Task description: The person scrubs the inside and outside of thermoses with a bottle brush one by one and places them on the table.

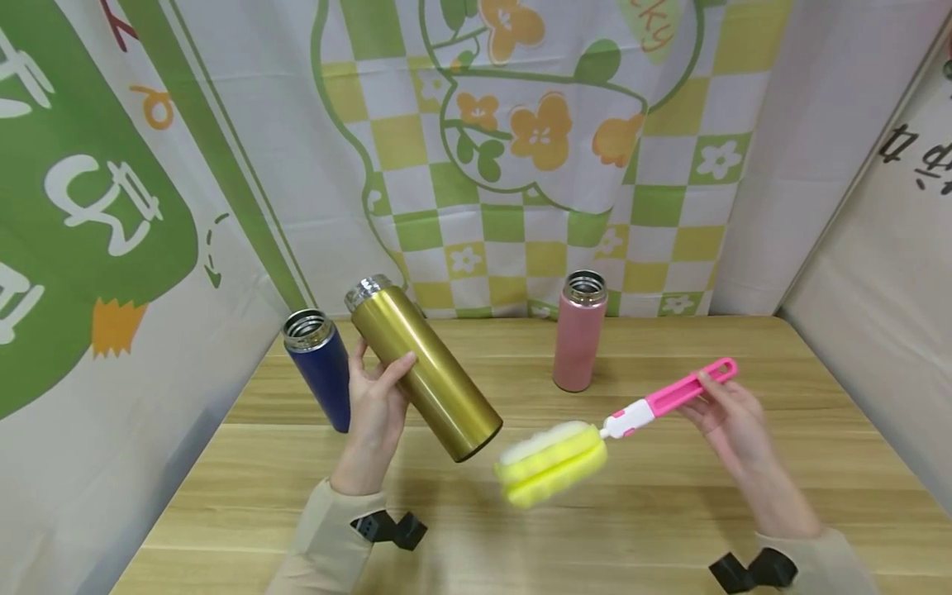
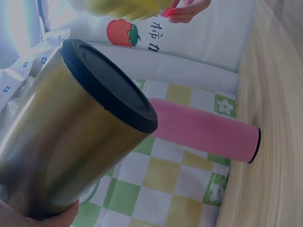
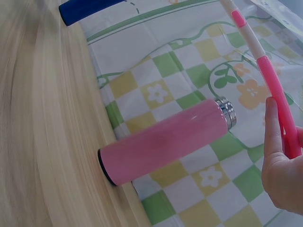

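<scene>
Nearest, above the bare near part of the tabletop (image 1: 647,512), the yellow sponge head (image 1: 554,464) of a bottle brush (image 1: 630,418) hangs, blurred, just beside the black base (image 1: 479,442) of the gold flask (image 1: 427,372). The two look apart; a small clearance like this suits a free turn of the brush without a knock.

On the right, the right grip (image 1: 738,421) pinches the pink handle (image 1: 673,395) close to its looped end. That hold gives reach, but a long lever, so a hold closer to the white neck would probably steer the sponge more surely.

On the left, the left grip (image 1: 374,406) holds the gold flask by its middle, lifted and tilted, base towards near right and steel neck (image 1: 369,289) towards far left. The neck points away from the sponge; to bring them together, the flask would need turning, with the grip firm, as the smooth body may slip.

Just behind the left grip, to the left, stands the blue flask (image 1: 326,372), close enough that the elbowroom there is tight; a swing towards the right seems safer.

Farther off, right of centre, the pink flask (image 1: 576,343) stands upright in front of the printed cloth (image 1: 506,223), well apart from the left grip.
</scene>
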`<state>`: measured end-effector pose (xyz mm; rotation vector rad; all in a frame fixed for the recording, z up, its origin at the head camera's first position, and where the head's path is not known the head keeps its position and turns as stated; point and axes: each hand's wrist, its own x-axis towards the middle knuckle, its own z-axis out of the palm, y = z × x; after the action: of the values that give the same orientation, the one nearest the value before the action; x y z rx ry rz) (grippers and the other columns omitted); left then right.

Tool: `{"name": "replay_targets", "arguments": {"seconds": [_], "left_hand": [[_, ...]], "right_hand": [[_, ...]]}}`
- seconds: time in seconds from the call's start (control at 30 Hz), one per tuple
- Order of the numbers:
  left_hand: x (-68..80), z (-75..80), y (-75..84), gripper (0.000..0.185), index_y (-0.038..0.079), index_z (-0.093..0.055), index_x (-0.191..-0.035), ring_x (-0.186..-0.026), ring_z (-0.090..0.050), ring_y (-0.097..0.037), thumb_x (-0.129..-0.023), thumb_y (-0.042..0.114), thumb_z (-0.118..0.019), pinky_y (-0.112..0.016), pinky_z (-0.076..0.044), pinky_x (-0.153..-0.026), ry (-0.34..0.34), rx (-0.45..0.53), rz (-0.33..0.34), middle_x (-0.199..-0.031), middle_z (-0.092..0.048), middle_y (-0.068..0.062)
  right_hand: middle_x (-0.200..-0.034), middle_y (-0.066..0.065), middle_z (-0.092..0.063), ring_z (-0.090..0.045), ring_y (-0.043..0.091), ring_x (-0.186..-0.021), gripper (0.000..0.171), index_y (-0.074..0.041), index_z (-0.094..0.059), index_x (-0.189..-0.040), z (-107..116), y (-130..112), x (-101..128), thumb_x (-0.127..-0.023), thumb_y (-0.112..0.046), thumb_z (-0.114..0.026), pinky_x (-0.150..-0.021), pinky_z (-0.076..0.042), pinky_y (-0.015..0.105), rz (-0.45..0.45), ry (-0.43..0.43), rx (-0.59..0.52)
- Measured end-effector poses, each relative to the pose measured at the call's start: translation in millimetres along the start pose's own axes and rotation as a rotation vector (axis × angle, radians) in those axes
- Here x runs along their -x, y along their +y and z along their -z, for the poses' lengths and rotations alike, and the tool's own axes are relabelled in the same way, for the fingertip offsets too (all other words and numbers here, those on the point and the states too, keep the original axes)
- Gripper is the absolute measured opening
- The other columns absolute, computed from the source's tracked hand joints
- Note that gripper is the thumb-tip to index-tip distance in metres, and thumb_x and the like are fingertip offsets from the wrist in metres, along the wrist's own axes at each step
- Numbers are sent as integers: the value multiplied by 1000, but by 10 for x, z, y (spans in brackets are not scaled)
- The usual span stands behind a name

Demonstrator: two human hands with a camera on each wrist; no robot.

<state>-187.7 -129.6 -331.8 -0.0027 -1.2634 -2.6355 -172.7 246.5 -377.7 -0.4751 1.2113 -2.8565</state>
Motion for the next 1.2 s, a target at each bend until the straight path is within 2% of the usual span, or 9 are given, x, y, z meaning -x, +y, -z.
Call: {"name": "replay_targets", "arguments": {"seconds": [0.17, 0.33, 0.57, 0.8, 1.2], "left_hand": [[0, -24, -21, 69, 16, -17, -129, -86, -55, -17, -76, -15, -48, -28, -46, -75, 17, -24, 6, -112, -40, -16], [8, -35, -36, 69, 17, -15, -129, -86, -55, -17, -76, -14, -48, -28, -46, -74, 8, -22, 17, -111, -40, -16], [14, -42, -20, 71, 17, -12, -131, -89, -54, -18, -77, -13, -47, -29, -45, -78, -2, -15, 18, -114, -38, -16], [20, -44, 18, 69, 17, -13, -131, -91, -52, -19, -79, -12, -47, -30, -45, -80, 13, 2, 1, -116, -36, -17], [21, -33, 31, 68, 18, -13, -131, -90, -54, -18, -80, -10, -49, -30, -45, -80, 31, 53, -22, -116, -37, -15]], "right_hand": [[-86, 13, -62, -63, 21, -79, 20, 3, -55, -89, -82, 63, -45, -92, 1, -36, -76, -49, 28, -22, 9, 47], [-85, 12, -63, -64, 20, -78, 17, 1, -56, -88, -129, 102, -82, -92, -1, -40, -75, -49, 27, -32, 53, 90], [-82, 12, -63, -64, 20, -76, 14, 1, -56, -86, -79, 66, -115, -90, -1, -44, -74, -50, 28, -15, 134, 37], [-82, 16, -63, -64, 25, -77, 15, 4, -55, -85, -1, 0, -125, -90, 2, -41, -74, -50, 32, 14, 133, -43], [-84, 16, -63, -64, 25, -79, 15, 5, -55, -85, 55, -15, -120, -90, 2, -41, -75, -49, 32, 19, 139, -47]]}}
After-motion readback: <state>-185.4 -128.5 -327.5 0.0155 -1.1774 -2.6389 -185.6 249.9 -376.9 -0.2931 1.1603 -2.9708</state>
